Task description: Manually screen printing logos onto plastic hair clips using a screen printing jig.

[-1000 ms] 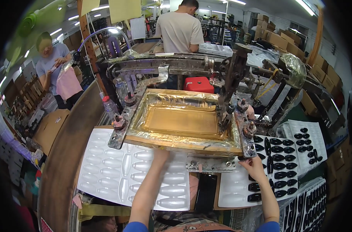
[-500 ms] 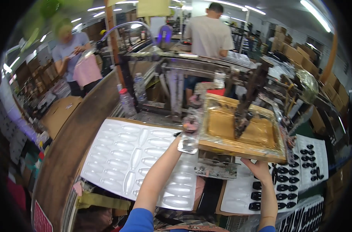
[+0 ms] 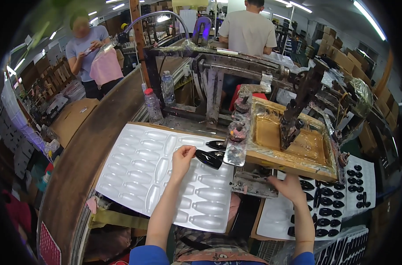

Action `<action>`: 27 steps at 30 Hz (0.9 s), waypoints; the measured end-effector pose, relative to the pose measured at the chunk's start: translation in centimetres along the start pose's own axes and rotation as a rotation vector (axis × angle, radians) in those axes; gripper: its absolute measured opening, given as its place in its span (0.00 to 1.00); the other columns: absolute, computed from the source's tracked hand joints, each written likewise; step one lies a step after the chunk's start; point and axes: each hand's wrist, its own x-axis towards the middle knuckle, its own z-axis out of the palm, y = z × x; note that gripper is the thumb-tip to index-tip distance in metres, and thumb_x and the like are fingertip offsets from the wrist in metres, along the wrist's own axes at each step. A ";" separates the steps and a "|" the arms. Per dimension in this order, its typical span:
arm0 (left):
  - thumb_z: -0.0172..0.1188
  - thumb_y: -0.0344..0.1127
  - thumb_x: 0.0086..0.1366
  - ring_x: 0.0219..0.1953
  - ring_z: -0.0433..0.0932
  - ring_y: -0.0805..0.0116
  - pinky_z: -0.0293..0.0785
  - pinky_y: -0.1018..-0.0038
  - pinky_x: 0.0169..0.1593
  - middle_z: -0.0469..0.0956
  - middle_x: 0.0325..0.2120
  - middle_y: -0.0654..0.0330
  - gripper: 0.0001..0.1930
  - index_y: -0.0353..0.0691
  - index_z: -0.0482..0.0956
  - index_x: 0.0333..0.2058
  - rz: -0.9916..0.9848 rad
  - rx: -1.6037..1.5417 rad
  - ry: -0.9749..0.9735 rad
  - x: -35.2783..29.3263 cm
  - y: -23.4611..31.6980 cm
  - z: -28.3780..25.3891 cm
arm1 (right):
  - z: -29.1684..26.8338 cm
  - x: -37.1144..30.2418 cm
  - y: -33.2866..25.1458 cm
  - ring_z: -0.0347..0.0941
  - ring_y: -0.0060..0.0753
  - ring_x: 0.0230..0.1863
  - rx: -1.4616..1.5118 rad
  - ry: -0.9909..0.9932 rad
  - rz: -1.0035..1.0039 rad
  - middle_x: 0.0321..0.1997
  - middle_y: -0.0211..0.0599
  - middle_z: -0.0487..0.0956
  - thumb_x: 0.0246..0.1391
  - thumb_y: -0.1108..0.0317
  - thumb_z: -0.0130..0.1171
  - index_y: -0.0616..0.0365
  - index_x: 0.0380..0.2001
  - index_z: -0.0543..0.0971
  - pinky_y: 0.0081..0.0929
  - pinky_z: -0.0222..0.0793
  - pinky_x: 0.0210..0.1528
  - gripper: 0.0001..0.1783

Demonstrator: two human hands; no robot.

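Note:
My left hand [image 3: 182, 161] pinches a glossy black oval plastic piece [image 3: 208, 159] by its tip, above a white moulded tray [image 3: 129, 176] with rows of long oval hollows. Other black pieces [image 3: 216, 145] lie at the tray's far right corner, partly behind a metal plate. My right hand [image 3: 290, 187] is under the near edge of a wooden-framed printing screen [image 3: 293, 164], beside a stained metal fixture [image 3: 255, 184]. Its fingers are partly hidden and blurred, so I cannot see whether they grip anything. Under my right forearm, a second white tray [image 3: 271, 221] carries several black pieces.
A dark machine frame [image 3: 210, 95] rises behind the trays, its arm [image 3: 291, 121] over the screen. Clear bottles [image 3: 153, 106] stand at its left. A curved brown bench edge [image 3: 73, 181] runs along my left. Two people [image 3: 90, 57] [image 3: 247, 31] are farther back.
My left hand has come out from beside the metal plate toward the left, with the black piece in its fingers. The right hand has shifted left under the screen frame. The whole view has shifted slightly.

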 end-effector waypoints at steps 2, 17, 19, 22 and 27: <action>0.56 0.32 0.57 0.24 0.73 0.79 0.70 0.84 0.31 0.75 0.22 0.62 0.09 0.30 0.75 0.30 -0.030 0.013 -0.028 -0.8 -1.2 1.0 | -0.6 -1.4 2.3 0.65 0.46 0.50 -0.003 0.160 -0.010 0.46 0.50 0.71 0.47 0.55 0.56 0.61 0.44 0.70 0.30 0.59 0.51 0.26; 0.55 0.28 0.55 0.32 0.74 0.73 0.69 0.79 0.38 0.77 0.27 0.57 0.08 0.32 0.75 0.34 0.032 0.174 0.083 -4.2 -3.1 3.2 | -1.5 -4.8 7.7 0.72 0.33 0.39 0.334 0.349 0.127 0.35 0.45 0.76 0.52 0.70 0.49 0.70 0.39 0.71 0.25 0.63 0.44 0.14; 0.55 0.28 0.55 0.32 0.74 0.72 0.69 0.79 0.39 0.77 0.27 0.57 0.08 0.32 0.75 0.34 0.008 0.148 0.070 -4.4 -3.0 3.1 | -1.0 -4.6 9.2 0.72 0.30 0.38 0.254 0.343 0.076 0.36 0.42 0.75 0.53 0.70 0.49 0.68 0.40 0.69 0.24 0.64 0.43 0.13; 0.55 0.27 0.55 0.31 0.74 0.73 0.69 0.79 0.38 0.77 0.27 0.58 0.08 0.31 0.75 0.34 -0.006 0.072 0.050 -4.4 -3.1 3.2 | -0.8 -4.5 9.9 0.71 0.27 0.35 0.151 0.311 0.036 0.35 0.38 0.75 0.54 0.70 0.48 0.65 0.39 0.68 0.23 0.66 0.40 0.11; 0.56 0.30 0.56 0.27 0.73 0.74 0.69 0.80 0.35 0.76 0.24 0.59 0.08 0.30 0.75 0.32 0.050 0.151 0.044 -4.3 -2.2 2.9 | -0.9 -4.2 8.5 0.69 0.33 0.44 0.211 0.255 0.156 0.41 0.43 0.74 0.51 0.71 0.49 0.66 0.43 0.70 0.25 0.61 0.47 0.15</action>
